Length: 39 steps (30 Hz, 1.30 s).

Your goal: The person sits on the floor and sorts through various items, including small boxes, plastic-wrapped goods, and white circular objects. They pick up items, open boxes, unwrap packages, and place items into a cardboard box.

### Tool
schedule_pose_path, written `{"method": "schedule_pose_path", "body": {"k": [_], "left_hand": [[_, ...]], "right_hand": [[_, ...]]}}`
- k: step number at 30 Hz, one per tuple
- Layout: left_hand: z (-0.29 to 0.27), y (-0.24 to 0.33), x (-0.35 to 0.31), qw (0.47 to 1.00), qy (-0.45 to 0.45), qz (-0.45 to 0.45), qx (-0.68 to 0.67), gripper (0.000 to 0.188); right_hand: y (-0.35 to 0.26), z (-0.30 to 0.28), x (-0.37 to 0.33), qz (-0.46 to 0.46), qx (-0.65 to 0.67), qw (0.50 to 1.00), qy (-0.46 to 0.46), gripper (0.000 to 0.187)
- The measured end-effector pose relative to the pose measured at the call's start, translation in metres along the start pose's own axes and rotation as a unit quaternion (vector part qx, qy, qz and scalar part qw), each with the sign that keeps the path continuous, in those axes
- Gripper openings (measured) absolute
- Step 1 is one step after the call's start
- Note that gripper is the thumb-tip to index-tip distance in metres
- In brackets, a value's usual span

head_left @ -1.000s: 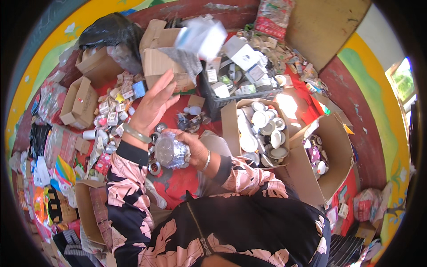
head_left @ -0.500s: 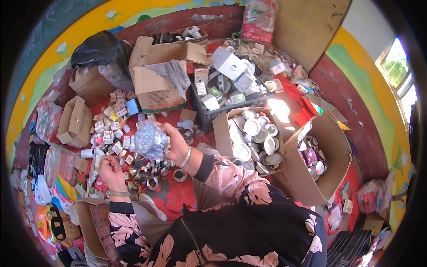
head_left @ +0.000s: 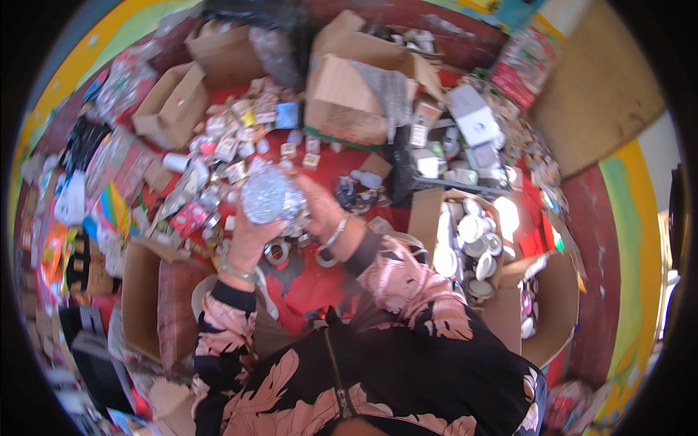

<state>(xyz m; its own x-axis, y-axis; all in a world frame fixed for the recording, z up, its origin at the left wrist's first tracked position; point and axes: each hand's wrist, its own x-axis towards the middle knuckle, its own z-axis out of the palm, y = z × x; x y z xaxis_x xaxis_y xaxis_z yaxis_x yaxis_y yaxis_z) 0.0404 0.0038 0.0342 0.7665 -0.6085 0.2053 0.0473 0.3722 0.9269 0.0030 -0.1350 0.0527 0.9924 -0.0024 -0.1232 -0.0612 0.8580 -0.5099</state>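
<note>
The right hand (head_left: 324, 208) grips a plastic-wrapped bundle (head_left: 267, 195) and the left hand (head_left: 249, 243) clasps it from below, in front of the big carton (head_left: 342, 116) and leftward. Likely light, slippery, perhaps fragile; best cradled by its sides. Roundish, it shows no clear long axis or pointing end.

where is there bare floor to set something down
Bare red floor shows between the jacket and the metal rings below the plastic bundle; a smaller patch lies between the big box, small boxes and a white bottle. Crowded: the heap of packets at left, and the crate.
</note>
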Motion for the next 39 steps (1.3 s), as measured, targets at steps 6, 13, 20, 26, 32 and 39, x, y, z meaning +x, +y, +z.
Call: {"method": "schedule_pose_path", "body": {"k": [6, 13, 20, 26, 32, 39], "left_hand": [[0.006, 0.011, -0.003, 0.973, 0.076, 0.163, 0.144, 0.08], [0.001, 0.006, 0.001, 0.93, 0.107, 0.186, 0.299, 0.079], [0.014, -0.007, -0.002, 0.865, 0.028, 0.197, 0.461, 0.048], [0.035, -0.005, -0.011, 0.931, 0.024, 0.118, 0.344, 0.068], [0.004, -0.024, -0.008, 0.95, 0.056, 0.067, 0.3, 0.055], [0.023, -0.022, -0.012, 0.992, 0.055, -0.001, 0.113, 0.065]], "right_hand": [[-0.047, -0.031, 0.0, -0.061, -0.23, 0.925, 0.297, 0.026], [-0.036, 0.031, -0.035, -0.342, -0.373, 0.859, 0.079, 0.034], [0.005, 0.029, -0.036, -0.302, -0.829, 0.453, -0.13, 0.044], [-0.018, -0.008, -0.001, -0.221, -0.768, 0.601, 0.001, 0.04], [0.004, 0.009, -0.026, -0.295, -0.794, 0.516, -0.124, 0.041], [-0.007, -0.025, 0.015, -0.369, -0.83, 0.401, -0.116, 0.033]]}}
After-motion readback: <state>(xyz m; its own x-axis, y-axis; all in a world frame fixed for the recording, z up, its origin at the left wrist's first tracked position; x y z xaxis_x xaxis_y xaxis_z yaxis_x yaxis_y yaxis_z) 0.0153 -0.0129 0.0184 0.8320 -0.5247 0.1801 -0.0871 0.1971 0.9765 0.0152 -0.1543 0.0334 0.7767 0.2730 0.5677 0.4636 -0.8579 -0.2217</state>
